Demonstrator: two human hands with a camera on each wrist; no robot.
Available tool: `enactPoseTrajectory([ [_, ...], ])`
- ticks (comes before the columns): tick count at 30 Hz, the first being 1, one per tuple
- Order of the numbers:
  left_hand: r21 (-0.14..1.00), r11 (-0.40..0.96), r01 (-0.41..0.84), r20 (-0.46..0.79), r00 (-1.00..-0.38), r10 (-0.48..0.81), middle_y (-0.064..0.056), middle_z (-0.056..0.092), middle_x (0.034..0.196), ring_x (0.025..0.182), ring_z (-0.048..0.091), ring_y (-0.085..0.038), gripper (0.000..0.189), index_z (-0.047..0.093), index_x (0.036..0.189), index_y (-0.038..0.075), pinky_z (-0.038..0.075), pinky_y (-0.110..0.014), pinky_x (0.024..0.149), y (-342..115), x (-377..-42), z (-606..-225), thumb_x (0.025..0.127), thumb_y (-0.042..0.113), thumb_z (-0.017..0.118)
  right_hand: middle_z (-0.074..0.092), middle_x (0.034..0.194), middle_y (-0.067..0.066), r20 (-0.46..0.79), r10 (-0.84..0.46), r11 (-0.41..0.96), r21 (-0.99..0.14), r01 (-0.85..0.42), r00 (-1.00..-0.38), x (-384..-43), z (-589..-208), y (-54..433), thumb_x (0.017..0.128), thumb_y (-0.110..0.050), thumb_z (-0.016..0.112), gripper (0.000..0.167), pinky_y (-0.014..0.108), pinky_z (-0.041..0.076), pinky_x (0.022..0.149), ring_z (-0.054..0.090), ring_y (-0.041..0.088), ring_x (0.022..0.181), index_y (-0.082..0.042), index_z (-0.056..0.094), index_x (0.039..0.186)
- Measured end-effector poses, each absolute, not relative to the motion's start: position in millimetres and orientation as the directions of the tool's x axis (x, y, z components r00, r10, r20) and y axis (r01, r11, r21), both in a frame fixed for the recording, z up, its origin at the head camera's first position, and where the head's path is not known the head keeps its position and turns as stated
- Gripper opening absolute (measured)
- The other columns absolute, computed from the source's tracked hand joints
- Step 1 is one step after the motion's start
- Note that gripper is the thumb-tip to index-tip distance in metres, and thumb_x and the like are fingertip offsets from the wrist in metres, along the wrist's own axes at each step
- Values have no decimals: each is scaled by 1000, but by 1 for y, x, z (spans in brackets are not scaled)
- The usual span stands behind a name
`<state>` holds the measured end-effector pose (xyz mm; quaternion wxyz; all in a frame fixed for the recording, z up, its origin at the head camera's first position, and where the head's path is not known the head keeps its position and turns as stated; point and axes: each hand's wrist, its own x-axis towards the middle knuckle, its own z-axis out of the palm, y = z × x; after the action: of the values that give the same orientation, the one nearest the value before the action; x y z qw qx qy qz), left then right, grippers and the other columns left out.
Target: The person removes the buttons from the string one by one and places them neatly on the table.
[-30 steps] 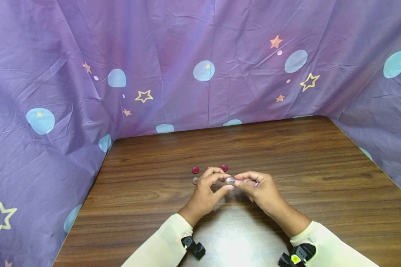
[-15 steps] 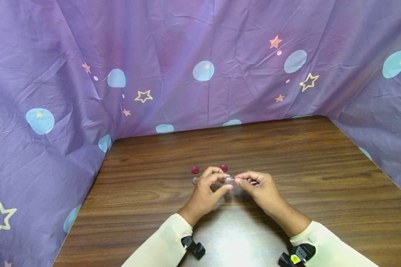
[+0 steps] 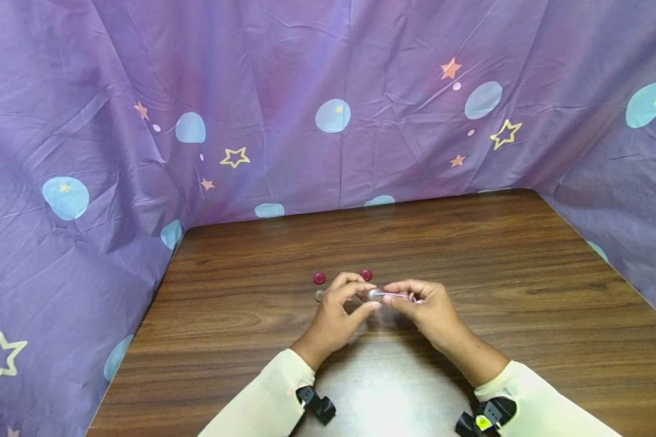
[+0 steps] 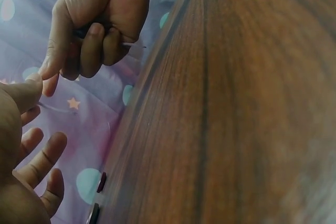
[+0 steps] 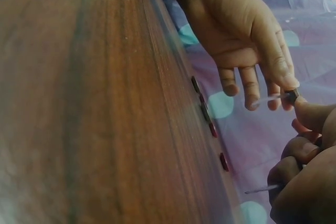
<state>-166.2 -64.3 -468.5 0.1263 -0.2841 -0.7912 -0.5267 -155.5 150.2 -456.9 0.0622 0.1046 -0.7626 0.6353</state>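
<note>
Round grey plastic-looking button (image 3: 374,295), probably light, stiff: rim-pinched by left hand (image 3: 337,308); thin lilac cord (image 3: 396,295) pinched at 3 o'clock by right hand (image 3: 427,308).

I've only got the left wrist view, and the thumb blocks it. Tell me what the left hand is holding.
Observer: In the head view, the left hand pinches a small grey disc between thumb and finger.
Operator: Now tell me what the right hand has at its fingertips.
Observer: A thin lilac strand; the head view shows it reaching the disc.
Operator: Two dark shapes lie low in my picture. Give me the full count.
Observer: The right wrist view shows at least four loose discs in a row on the table; some overlap, so I can't fix the exact number.
</note>
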Motion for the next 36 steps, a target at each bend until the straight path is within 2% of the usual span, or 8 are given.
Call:
enactPoseTrajectory([
  [10,753,290,590,510,-803,309,-14,69,122,102,75,-29,31,79,122,5,63,-43,92,-65,-167,-469,93,12,87,75,80,-14,263,-85,226,-934,-276,-961,-156,-458,151,93,-5,82,9,22,49,61,58,2,70,1,84,100],
  [13,757,289,586,507,-806,305,-14,70,123,103,75,-31,31,79,122,5,62,-46,92,-66,-168,-469,92,12,87,73,79,-15,269,-73,232,-932,-279,-960,-156,-458,151,94,-5,81,8,22,46,60,55,2,69,1,84,100],
  [19,771,278,573,498,-814,299,-14,69,123,103,75,-35,30,79,121,5,62,-50,92,-66,-169,-470,93,12,87,69,75,-17,235,-32,189,-953,-236,-972,-157,-457,151,94,-4,81,12,21,45,58,52,2,68,6,82,101],
  [26,785,278,553,477,-827,299,-13,69,124,104,76,-34,30,79,121,6,62,-49,93,-67,-169,-470,93,13,87,60,70,-15,176,31,117,-978,-171,-984,-158,-455,151,95,-4,81,18,20,40,47,49,2,64,11,78,105],
  [36,789,298,538,463,-838,289,-12,70,124,116,70,-32,31,79,122,8,59,-53,95,-67,-169,-470,92,14,88,58,67,-14,161,101,69,-986,-154,-982,-159,-451,150,94,0,80,19,18,40,52,49,2,63,15,77,106],
])
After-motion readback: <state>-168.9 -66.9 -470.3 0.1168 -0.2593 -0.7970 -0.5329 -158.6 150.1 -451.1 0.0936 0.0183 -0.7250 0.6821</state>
